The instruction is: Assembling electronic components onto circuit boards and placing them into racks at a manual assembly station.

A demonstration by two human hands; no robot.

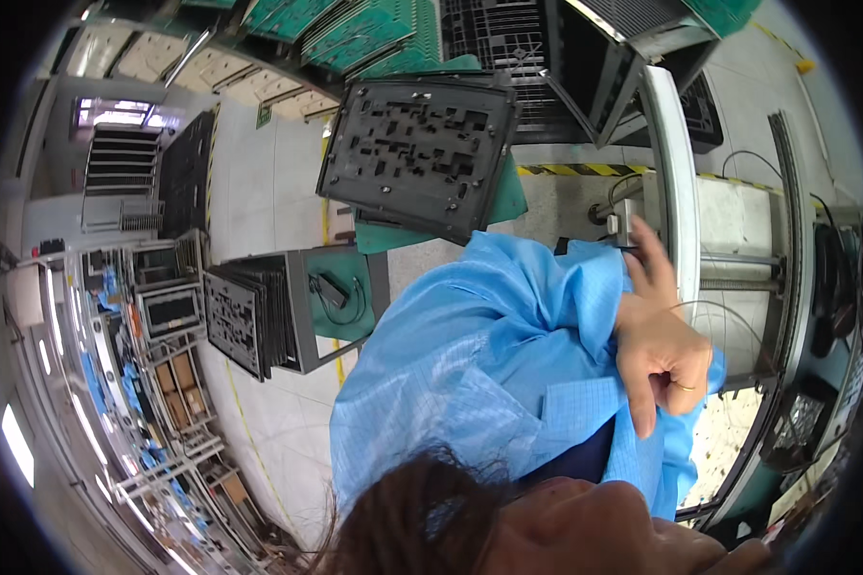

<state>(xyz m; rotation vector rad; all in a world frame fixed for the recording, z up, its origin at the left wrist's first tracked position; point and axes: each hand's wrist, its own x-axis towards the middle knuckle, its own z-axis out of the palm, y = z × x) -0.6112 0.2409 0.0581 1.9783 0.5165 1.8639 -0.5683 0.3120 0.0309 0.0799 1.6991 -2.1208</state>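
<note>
My right hand (664,350), with a ring on one finger, is at the right, its fingers curled into the blue fabric of a coat sleeve (508,326). One finger stretches up beside a small metal block (623,222) on a white machine frame (676,182). My left hand is hidden. The blue sleeve runs up to the lower edge of a black cut-out fixture tray (417,153), which stands tilted above a green surface (508,201).
A grey rack (288,316) with several upright black trays stands at the left on a pale floor. Green boards and more black trays (508,38) fill the top. Shelving with boxes (163,383) lines the far left. Cables and rails (786,249) lie at the right.
</note>
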